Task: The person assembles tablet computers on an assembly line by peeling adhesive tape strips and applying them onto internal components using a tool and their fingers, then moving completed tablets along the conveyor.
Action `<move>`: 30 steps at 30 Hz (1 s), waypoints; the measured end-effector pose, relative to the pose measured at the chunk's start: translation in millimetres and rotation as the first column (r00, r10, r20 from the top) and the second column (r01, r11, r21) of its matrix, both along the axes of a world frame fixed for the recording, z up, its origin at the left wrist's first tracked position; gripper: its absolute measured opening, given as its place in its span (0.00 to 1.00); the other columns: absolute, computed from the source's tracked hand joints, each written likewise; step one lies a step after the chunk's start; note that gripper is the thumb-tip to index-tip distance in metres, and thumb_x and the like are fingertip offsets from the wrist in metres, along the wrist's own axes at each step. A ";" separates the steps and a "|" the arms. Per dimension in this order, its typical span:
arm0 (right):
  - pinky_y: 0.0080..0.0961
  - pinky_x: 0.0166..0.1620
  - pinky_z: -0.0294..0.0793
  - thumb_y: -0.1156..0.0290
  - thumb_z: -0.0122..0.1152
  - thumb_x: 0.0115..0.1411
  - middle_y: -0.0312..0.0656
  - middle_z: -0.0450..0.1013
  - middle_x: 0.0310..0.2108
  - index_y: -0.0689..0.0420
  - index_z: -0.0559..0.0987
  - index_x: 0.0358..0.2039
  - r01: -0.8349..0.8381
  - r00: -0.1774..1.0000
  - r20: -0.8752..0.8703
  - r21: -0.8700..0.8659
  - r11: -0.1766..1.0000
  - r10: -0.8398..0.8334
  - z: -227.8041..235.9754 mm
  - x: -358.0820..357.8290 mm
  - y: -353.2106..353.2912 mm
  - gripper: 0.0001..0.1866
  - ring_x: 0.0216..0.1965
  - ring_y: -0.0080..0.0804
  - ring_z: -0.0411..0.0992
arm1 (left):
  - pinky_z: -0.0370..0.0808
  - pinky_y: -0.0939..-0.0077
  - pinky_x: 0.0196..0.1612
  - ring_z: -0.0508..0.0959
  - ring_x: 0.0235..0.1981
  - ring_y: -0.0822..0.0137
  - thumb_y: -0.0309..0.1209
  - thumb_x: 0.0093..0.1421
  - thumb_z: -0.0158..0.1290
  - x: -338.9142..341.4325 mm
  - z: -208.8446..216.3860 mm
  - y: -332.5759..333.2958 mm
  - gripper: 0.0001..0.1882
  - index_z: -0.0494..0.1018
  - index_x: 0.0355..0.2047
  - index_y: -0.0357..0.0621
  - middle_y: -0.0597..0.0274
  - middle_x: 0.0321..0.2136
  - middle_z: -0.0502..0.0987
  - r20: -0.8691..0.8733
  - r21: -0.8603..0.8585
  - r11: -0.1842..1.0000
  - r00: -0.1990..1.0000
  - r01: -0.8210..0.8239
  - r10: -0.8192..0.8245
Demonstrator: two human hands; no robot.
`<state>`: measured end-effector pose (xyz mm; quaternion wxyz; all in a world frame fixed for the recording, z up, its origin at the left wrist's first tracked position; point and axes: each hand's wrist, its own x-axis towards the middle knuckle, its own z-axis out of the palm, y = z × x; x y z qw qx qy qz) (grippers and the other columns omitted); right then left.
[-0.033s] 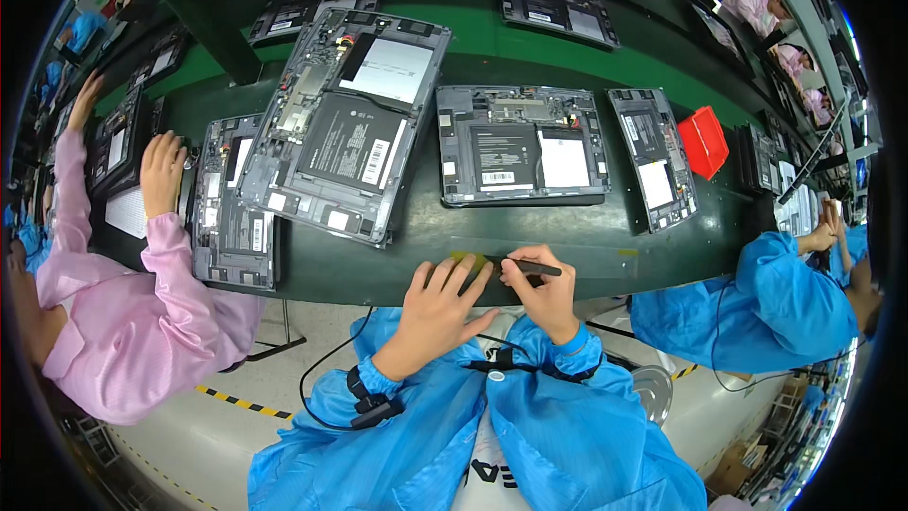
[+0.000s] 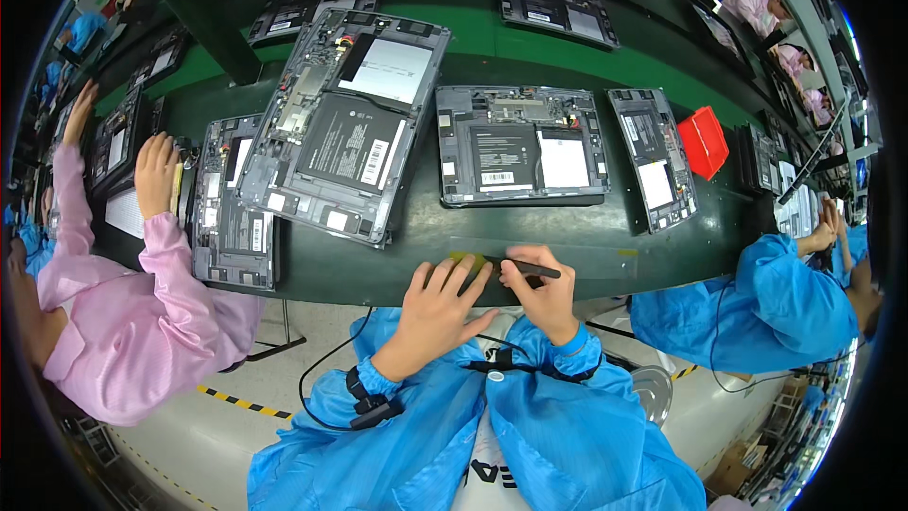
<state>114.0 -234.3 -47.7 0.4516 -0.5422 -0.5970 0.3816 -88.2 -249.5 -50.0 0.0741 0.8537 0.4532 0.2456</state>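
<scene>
My left hand (image 2: pixel 438 308) lies over the near edge of the green bench, palm down, fingers spread. Its fingertips press beside a small yellowish patch (image 2: pixel 465 256), partly covered by them. Close by on the right, my right hand (image 2: pixel 549 291) pinches a slim black pen-shaped tool (image 2: pixel 537 269); its tip is hidden behind the fingers, so its exact kind cannot be told. A clear film strip (image 2: pixel 596 261) lies flat to the right of the hands. Beyond them sits an opened tablet-like device (image 2: pixel 523 147) with battery and circuit board exposed.
Left of centre, a larger opened device (image 2: pixel 345 123) rests tilted, overlapping another device (image 2: pixel 230 213). A narrower one (image 2: pixel 653 159) stands near a red tray (image 2: pixel 705 142) at right. A co-worker in pink (image 2: pixel 142 322) reaches over the bench at left; another in blue (image 2: pixel 757 308) sits right.
My hands and the black tool have stayed in place. At left, the pink-sleeved co-worker's hands have shifted slightly.
</scene>
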 end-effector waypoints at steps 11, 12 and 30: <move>0.26 0.48 0.81 0.79 0.76 0.58 0.43 0.84 0.37 0.65 0.84 0.40 0.056 0.974 -0.219 0.018 0.998 -0.051 43.3 114.3 55.1 0.11 0.40 0.29 0.83 | 0.72 0.56 0.54 0.76 0.50 0.55 0.41 0.60 0.64 7.5 37.2 37.4 0.26 0.80 0.58 0.50 0.58 0.52 0.77 -0.016 0.107 0.987 0.993 0.121 -0.120; 0.26 0.49 0.81 0.79 0.77 0.58 0.43 0.84 0.38 0.65 0.85 0.40 0.066 0.978 -0.199 0.011 0.998 -0.062 50.8 128.0 72.7 0.11 0.41 0.29 0.82 | 0.72 0.56 0.54 0.76 0.50 0.55 0.41 0.60 0.64 17.2 42.8 53.3 0.26 0.80 0.58 0.50 0.58 0.52 0.77 -0.012 0.117 0.986 0.993 0.122 -0.121; 0.36 0.56 0.73 0.70 0.82 0.51 0.37 0.86 0.38 0.56 0.90 0.36 -0.184 0.964 0.215 0.122 0.975 0.155 46.5 169.3 197.8 0.12 0.45 0.37 0.75 | 0.69 0.57 0.56 0.71 0.56 0.54 0.41 0.65 0.60 84.8 61.1 192.4 0.26 0.76 0.64 0.58 0.57 0.60 0.72 -0.090 -0.037 0.962 0.958 0.271 -0.274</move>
